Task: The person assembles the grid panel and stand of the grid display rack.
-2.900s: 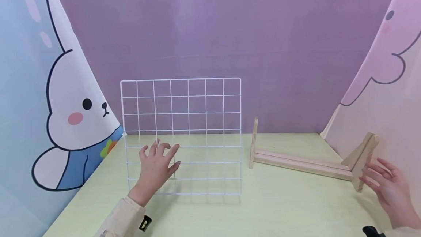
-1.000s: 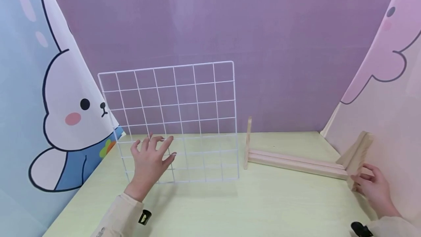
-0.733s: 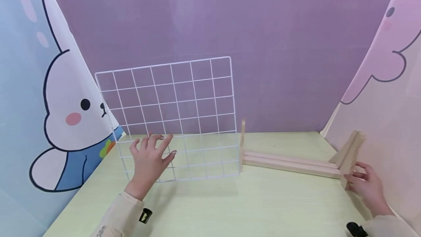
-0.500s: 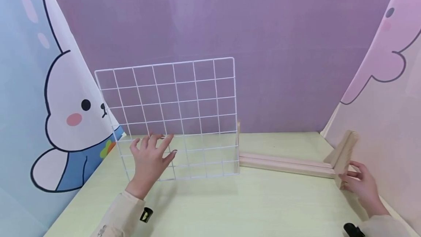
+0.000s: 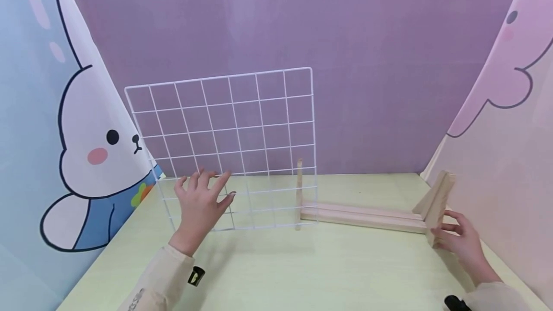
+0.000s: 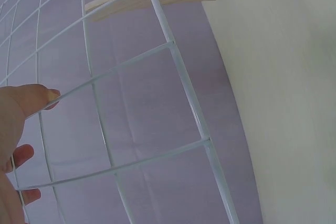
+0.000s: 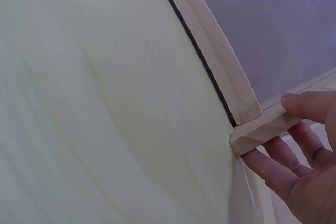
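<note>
My left hand [image 5: 199,208] holds a white wire grid panel [image 5: 218,77], its fingers hooked through the mesh. The panel stands nearly upright, slightly tilted, its lower edge above the table with a shadow beneath. In the left wrist view, the thumb presses along a wire of the grid [image 6: 189,93]. My right hand [image 5: 462,246] grips the right end piece [image 5: 439,200] of a wooden stand, thumb on one side and fingers on the other. A grooved beam [image 5: 367,218] joins that piece to the left end piece [image 5: 299,196], which shows behind the panel's lower right corner.
A pale yellow-green table [image 5: 345,272] lies under everything. Purple cloth [image 5: 380,61] hangs behind it. Printed cloths flank the table, with a white cartoon rabbit [image 5: 99,157] on the left and a pink figure [image 5: 505,76] on the right.
My right hand took hold of the stand's right end and has slid the stand leftward, its left end now behind the panel. My left hand has raised and tilted the panel.
</note>
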Motion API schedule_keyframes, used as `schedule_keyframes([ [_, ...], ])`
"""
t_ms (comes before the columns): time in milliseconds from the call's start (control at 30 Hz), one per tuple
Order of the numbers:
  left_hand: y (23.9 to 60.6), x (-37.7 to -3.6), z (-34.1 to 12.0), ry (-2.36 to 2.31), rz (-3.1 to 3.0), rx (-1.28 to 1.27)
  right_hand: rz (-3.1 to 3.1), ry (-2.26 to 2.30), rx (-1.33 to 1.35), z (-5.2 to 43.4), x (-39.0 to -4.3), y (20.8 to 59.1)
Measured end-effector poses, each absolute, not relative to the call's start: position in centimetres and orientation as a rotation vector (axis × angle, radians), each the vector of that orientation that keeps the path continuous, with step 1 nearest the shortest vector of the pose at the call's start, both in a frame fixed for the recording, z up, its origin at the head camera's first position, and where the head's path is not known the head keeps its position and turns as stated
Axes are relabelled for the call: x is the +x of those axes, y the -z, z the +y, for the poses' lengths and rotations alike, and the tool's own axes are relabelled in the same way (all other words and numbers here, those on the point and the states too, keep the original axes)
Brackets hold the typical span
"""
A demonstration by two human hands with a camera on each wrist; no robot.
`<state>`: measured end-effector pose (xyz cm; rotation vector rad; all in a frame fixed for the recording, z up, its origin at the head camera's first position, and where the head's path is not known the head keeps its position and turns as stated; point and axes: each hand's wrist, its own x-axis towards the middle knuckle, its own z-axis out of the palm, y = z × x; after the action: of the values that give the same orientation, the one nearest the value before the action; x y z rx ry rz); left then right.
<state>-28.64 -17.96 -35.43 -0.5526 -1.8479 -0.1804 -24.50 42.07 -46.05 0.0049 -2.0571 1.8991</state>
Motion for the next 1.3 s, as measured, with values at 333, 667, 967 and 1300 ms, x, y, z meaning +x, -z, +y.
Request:
schedule_keyframes([
  [333,35.1,-28.6,-17.5,0.191,-1.844,-0.539,-2.143,-1.859,0.022,39.7,-24.9,45.9],
  [667,34.5,-28.6,-17.0,0.186,-1.82,-0.542,-2.167,-1.835,0.066,37.6,-25.6,46.2],
  [967,34.3,-28.7,-16.8,0.182,-1.814,-0.548,-2.173,-1.813,0.094,35.4,-25.7,46.4],
  [1300,33.3,-28.6,-15.9,0.19,-1.796,-0.559,-2.165,-1.825,0.084,33.4,-25.8,46.1],
])
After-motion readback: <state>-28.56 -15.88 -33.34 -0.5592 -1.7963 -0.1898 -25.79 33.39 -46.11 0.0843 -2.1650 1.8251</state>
